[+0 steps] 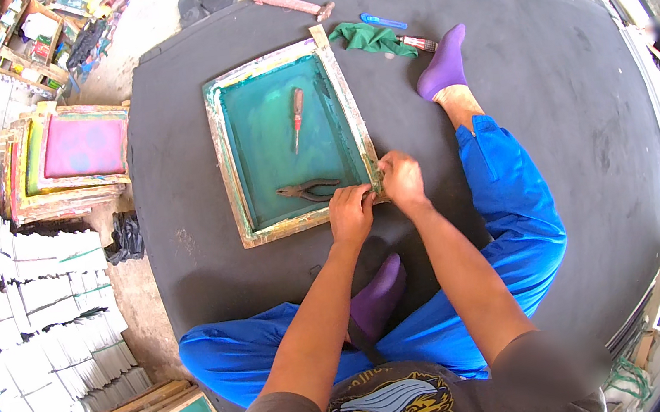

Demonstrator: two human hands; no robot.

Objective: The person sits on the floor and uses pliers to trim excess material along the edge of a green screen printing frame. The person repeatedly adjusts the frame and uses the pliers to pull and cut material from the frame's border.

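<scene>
A wooden screen printing frame (pixel 222 162) with teal mesh lies on the dark table in front of me. At its near right corner, my left hand (pixel 352 213) is closed with its fingers bent over the near rail. My right hand (pixel 401 178) is closed against the right rail beside that corner. Anything small pinched in the fingers is hidden. On the mesh lie pliers (pixel 309 188), close to my left hand, and a screwdriver (pixel 298 120) with a reddish handle farther off.
Beyond the frame are a hammer (pixel 293 4), a green cloth (pixel 371 40), a blue cutter knife (pixel 384 21) and another screwdriver (pixel 419 43). My purple-socked foot (pixel 444 62) rests to the right. Stacked frames (pixel 85 146) and white paper bundles (pixel 43 302) stand left.
</scene>
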